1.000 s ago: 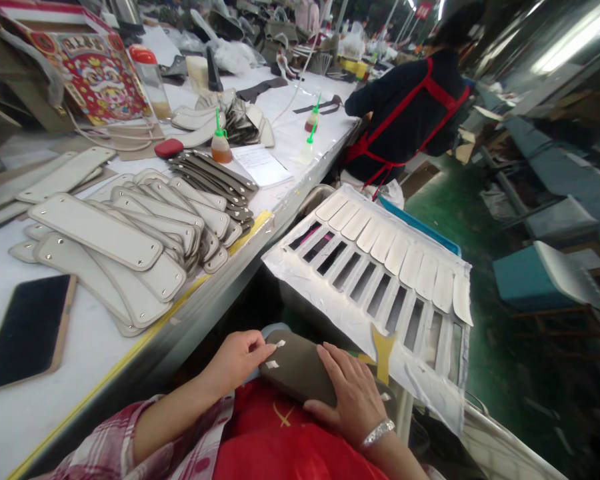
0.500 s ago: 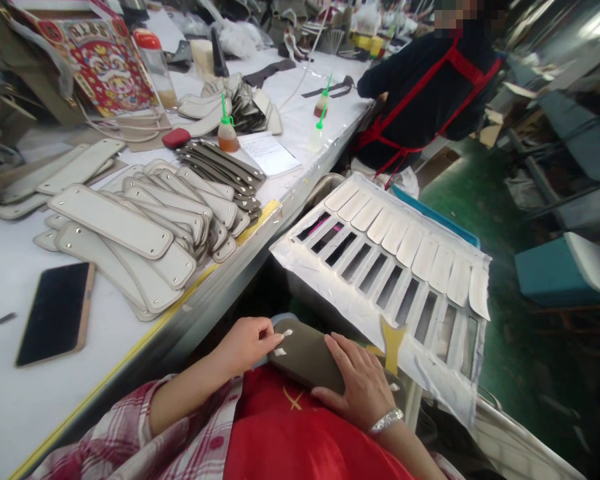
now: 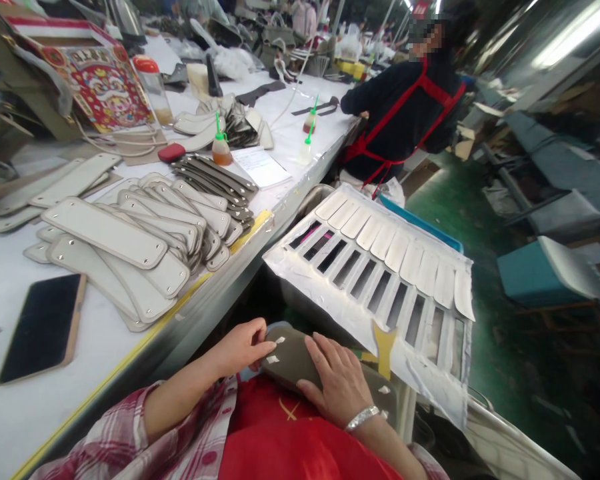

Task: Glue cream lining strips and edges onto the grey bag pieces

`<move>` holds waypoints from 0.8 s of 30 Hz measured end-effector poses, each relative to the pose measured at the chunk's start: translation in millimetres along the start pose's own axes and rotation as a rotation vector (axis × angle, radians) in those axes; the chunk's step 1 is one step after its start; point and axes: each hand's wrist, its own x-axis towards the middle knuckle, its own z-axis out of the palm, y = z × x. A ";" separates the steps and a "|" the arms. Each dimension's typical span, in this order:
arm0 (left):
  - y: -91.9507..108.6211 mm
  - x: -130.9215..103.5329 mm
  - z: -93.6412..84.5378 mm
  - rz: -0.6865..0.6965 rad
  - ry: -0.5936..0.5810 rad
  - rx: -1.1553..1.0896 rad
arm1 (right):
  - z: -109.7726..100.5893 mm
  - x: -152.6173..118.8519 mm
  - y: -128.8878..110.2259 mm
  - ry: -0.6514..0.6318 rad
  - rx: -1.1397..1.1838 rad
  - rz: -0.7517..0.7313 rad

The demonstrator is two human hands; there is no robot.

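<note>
A dark olive-grey strip [image 3: 293, 357] with small white tabs near its ends lies across my lap, over a red apron [image 3: 280, 433]. My left hand [image 3: 247, 343] pinches the strip's left end with thumb and forefinger, beside a white tab. Spread flat over the strip's middle is my right hand [image 3: 337, 380], its fingers apart and a silvery bracelet at the wrist. Part of a pale blue piece shows behind the strip's left end. On the table, a pile of pale grey strips [image 3: 105, 230] with small metal studs lies to the left, and darker strips [image 3: 215, 177] are behind it.
A white slotted rack [image 3: 350, 280] holding pale pieces [image 3: 395, 247] stands right of the table [image 3: 10, 427]. A phone [image 3: 43, 327] lies at left. Glue bottles [image 3: 222, 152] and paper [image 3: 261, 167] are farther back. A person in dark clothes [image 3: 405, 100] sits beyond the rack.
The camera view has shifted slightly, and the surroundings sit a little farther left in the picture. My right hand has uncovered more of the strip's right end; both hands remain at the strip.
</note>
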 end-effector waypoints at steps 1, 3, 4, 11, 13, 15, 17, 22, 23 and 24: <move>-1.1 0.5 0.9 0.003 0.003 -0.018 | 1.2 2.8 -3.8 0.005 -0.002 0.006; -1.9 1.5 1.9 0.014 0.016 -0.055 | 3.7 8.0 -9.7 0.006 0.001 0.007; -1.7 2.0 1.9 0.023 0.021 -0.070 | 4.6 10.3 -11.6 0.000 0.004 0.004; 3.4 7.3 -5.6 0.100 -0.061 -0.055 | 6.2 29.9 -23.9 -0.047 0.069 -0.020; 3.9 8.4 -8.8 0.137 -0.038 -0.027 | 6.1 37.4 -29.8 -0.047 0.094 -0.028; 3.7 9.0 -11.9 0.107 -0.070 -0.047 | 5.6 43.9 -35.2 -0.047 0.115 -0.026; 3.2 9.4 -14.6 0.055 -0.142 -0.101 | 4.6 48.6 -38.9 -0.049 0.130 -0.013; 3.8 11.8 -20.9 0.021 -0.276 -0.238 | 1.0 51.5 -41.9 -0.052 0.158 -0.001; 4.2 12.1 -21.8 0.017 -0.294 -0.251 | 0.6 50.9 -42.0 -0.049 0.160 0.000; 4.6 12.1 -22.4 0.016 -0.308 -0.254 | 0.4 50.2 -42.0 -0.045 0.159 0.001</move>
